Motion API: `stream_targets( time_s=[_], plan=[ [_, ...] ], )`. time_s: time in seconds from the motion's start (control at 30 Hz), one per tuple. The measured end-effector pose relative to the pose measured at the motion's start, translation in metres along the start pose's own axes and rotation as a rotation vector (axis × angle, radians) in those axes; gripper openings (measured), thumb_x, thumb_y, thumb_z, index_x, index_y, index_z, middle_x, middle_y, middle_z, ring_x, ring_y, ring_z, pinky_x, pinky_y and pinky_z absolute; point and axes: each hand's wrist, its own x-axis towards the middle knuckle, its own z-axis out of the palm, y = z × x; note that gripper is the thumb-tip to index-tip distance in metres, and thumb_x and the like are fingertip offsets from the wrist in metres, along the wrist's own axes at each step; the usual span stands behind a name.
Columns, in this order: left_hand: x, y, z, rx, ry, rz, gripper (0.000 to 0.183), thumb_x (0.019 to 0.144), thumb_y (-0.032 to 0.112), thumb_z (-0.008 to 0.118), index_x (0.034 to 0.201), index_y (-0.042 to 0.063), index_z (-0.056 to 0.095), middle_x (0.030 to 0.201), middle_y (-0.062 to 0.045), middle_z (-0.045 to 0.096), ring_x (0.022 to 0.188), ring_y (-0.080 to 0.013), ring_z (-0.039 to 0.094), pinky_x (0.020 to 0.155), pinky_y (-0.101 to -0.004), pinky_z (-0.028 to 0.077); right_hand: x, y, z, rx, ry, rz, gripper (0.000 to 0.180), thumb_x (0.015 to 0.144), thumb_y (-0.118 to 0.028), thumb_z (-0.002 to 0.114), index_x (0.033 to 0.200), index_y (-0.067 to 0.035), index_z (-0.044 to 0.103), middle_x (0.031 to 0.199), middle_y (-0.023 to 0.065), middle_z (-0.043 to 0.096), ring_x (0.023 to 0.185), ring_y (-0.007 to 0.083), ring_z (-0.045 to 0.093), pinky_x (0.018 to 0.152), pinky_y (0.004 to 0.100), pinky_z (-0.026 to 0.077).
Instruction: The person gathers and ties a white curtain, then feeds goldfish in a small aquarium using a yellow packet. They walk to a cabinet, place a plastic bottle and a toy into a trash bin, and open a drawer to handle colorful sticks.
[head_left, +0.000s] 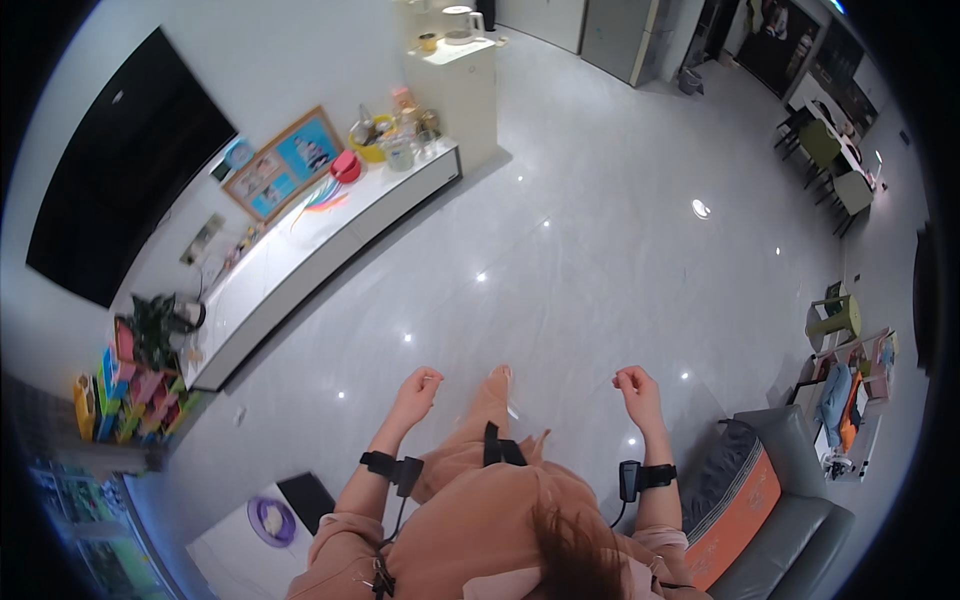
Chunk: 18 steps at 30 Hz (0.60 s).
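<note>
My left hand hangs in front of me over the grey tiled floor, its fingers loosely curled with nothing seen in them. My right hand is at the same height on the other side of my body, also loosely curled, and no object shows in it. Neither hand touches any furniture. Black straps with small boxes sit on both forearms, each with a cable. One bare foot shows between the hands, stretched forward.
A long white TV cabinet runs along the left wall. At lower left stands a white table with a purple round dish. A grey leather sofa is at lower right. Green stool and dining chairs stand farther right.
</note>
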Motion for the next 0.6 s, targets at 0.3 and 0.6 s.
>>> stream_targets(
  time_s=[0.3, 0.6],
  plan=[
    [0.277, 0.187, 0.158, 0.235, -0.389, 0.057, 0.027, 0.095, 0.024, 0.055, 0.082, 0.003, 0.066, 0.059, 0.003, 0.047, 0.055, -0.0062, 0.046, 0.050, -0.0254, 0.037, 0.171, 0.031, -0.124, 0.277, 0.348, 0.090, 0.017, 0.098, -0.013, 0.053, 0.094, 0.003, 0.059, 0.082, 0.0077, 0.066, 0.078, 0.0148, 0.064, 0.076, 0.0281, 0.052],
    [0.497, 0.290, 0.317, 0.137, -0.245, 0.055, 0.026, 0.095, 0.024, 0.055, 0.084, 0.002, 0.065, 0.059, 0.005, 0.049, 0.052, -0.0028, 0.042, 0.048, -0.0229, 0.033, 0.385, 0.104, -0.253, 0.529, 0.518, 0.291, 0.019, 0.096, -0.015, 0.055, 0.095, 0.003, 0.060, 0.082, 0.0100, 0.067, 0.075, 0.0160, 0.065, 0.071, 0.0282, 0.054]
  ],
)
